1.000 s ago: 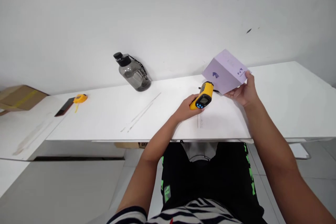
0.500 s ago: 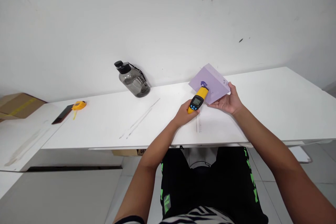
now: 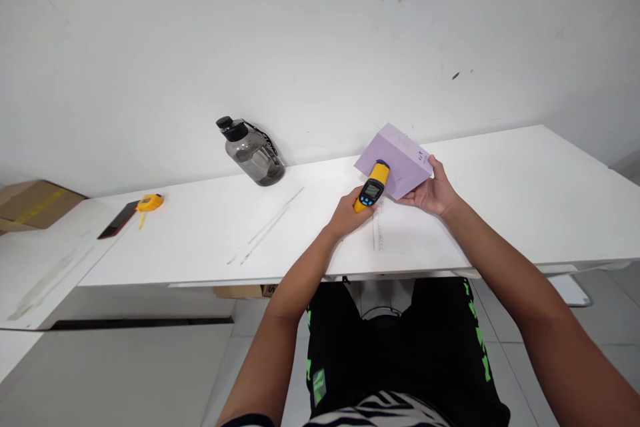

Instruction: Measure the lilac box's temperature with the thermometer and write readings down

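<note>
Left hand [image 3: 347, 215], closed firmly round a yellow meter [image 3: 379, 174], and that meter pointed up and away to the right, its long axis slanting from the grip to the nose! Straight beyond the nose sat the purple piece [image 3: 406, 170], box or folded card, hard to tell which, ahead and to the right of the left hand. Nearer to it was the right hand [image 3: 431, 196], pinching its right-hand corner, thumb at the edge, fingers beneath. Its long edge ran upper left to lower right, square across the meter's line, above the white table [image 3: 505, 213]. Nose touching its face? Couldn't tell!
</note>
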